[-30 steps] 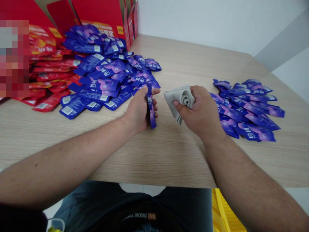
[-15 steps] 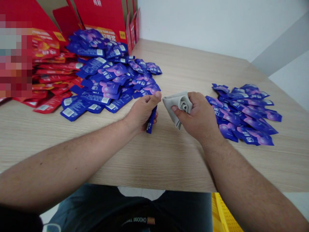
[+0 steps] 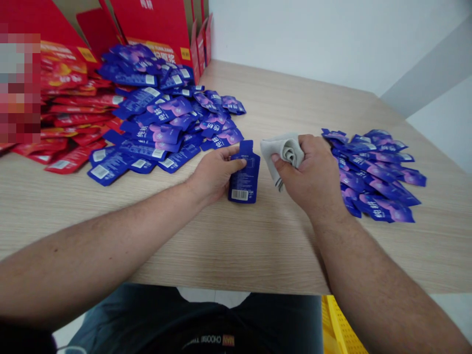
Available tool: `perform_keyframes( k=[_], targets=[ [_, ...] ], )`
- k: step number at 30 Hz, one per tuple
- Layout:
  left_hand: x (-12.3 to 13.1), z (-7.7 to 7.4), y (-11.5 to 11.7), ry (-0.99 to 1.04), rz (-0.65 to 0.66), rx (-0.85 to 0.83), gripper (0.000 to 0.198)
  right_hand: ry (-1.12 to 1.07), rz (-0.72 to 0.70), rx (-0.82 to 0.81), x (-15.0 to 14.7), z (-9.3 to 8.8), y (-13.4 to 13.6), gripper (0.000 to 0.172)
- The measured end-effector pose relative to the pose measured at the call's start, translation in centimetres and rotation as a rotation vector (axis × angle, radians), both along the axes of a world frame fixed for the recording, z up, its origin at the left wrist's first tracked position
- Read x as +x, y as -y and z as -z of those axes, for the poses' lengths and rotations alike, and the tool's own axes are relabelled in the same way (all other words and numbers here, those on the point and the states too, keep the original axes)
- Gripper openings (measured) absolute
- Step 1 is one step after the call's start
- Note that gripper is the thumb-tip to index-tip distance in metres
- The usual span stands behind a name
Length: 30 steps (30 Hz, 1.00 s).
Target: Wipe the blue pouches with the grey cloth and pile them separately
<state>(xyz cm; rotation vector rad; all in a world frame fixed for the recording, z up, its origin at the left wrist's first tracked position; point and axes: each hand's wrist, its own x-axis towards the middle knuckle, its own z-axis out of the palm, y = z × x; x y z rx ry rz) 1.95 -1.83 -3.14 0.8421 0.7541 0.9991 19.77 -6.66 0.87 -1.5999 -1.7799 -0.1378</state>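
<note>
Now, left hand (image 3: 216,174) open and relaxed, fingers (image 3: 232,166) just touching a blue sachet (image 3: 243,177) lying flat, barcode up, on the wooden tabletop (image 3: 280,246), close to a heap of purple-blue sachets (image 3: 158,137); right hand (image 3: 313,177) closed tight around a crumpled grey cloth (image 3: 283,155), beside a second heap (image 3: 379,182)

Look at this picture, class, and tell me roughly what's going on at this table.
A person sits at a wood-grain table. Their left hand touches a blue sachet lying flat with its barcode showing, while their right hand grips a crumpled grey cloth just beside it. A large heap of blue sachets lies to the left, in front of red sachets and red cardboard boxes. A smaller spread of blue sachets lies to the right.
</note>
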Motion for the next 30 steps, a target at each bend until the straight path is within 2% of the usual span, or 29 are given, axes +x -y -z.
perform_keyframes(
  k=[4, 9, 13, 17, 20, 22, 25, 30],
  targets=[
    [-0.2, 0.0, 0.3, -0.095, -0.022, 0.011, 0.020, 0.022, -0.062, 0.026, -0.2, -0.1, 0.4, 0.013],
    [0.0, 0.5, 0.4, -0.233, -0.034, 0.126, 0.007, 0.065, -0.172, -0.008, -1.1, 0.6, 0.6, 0.015],
    [0.3, 0.1, 0.9, -0.236, -0.029, 0.073, 0.007, 0.095, -0.269, -0.071, -1.6, 1.2, 0.8, 0.021],
    [0.3, -0.8, 1.0, -0.183, -0.118, 0.000, 0.011, 0.122, -0.481, -0.156, -2.1, 1.1, 1.4, 0.029],
    [0.2, -0.9, 0.7, -0.195, -0.193, -0.017, 0.017, 0.210, -0.698, -0.327, -2.5, 0.7, 1.9, 0.027],
    [0.1, -0.7, 0.4, -0.187, -0.217, -0.025, 0.016, 0.261, -0.767, -0.420, -2.6, 0.5, 2.0, 0.026],
    [0.1, -0.7, 0.4, -0.207, -0.196, -0.015, 0.016, 0.258, -0.696, -0.407, -2.1, 0.3, 1.8, 0.027],
    [0.0, -1.3, 0.8, -0.253, -0.028, -0.020, 0.016, 0.156, -0.351, -0.170, -0.9, 0.5, 0.8, 0.027]
  ],
)
